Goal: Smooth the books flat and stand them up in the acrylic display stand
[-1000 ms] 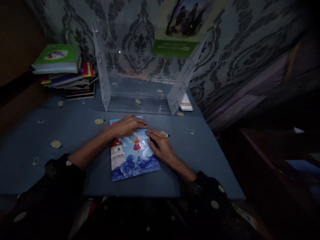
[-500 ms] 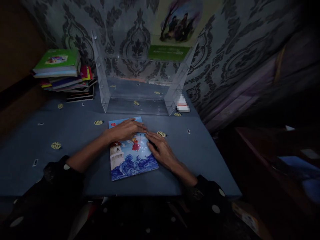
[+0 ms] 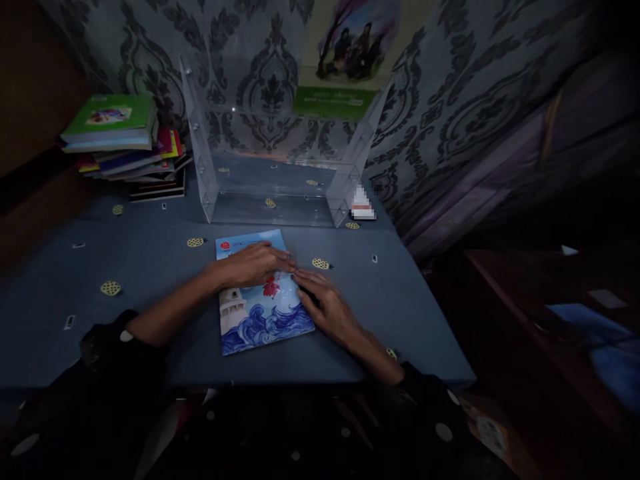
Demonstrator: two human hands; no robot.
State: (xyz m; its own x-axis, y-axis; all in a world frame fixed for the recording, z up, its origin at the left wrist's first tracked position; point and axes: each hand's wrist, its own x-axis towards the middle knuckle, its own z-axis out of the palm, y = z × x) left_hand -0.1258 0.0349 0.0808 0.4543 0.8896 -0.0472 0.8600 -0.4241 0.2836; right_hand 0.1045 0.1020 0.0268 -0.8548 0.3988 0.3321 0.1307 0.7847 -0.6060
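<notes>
A blue picture book (image 3: 260,327) lies flat on the table, its cover showing a white lighthouse, a small red figure and curling waves. Across its upper part rests my left hand (image 3: 255,264), fingers stretched to the right over the cover. At the book's right edge is my right hand (image 3: 327,303), fingers extended toward the left fingertips, thumb on the cover. The fingertips of both hands meet or nearly meet near the book's right edge. Part of the title and picture is hidden under my left hand.
Behind the book stands a clear acrylic rack (image 3: 273,212) with a green-and-cream book (image 3: 335,103) at its top right. A stack of books (image 3: 113,137) is at the back left. The blue tablecloth (image 3: 150,267) has pineapple prints. A white pixelated object (image 3: 362,205) sits beside the rack.
My left hand has slid slightly down and right over the cover, now covering more of the red figure. The right hand has shifted a little lower. The whole view has moved slightly.
</notes>
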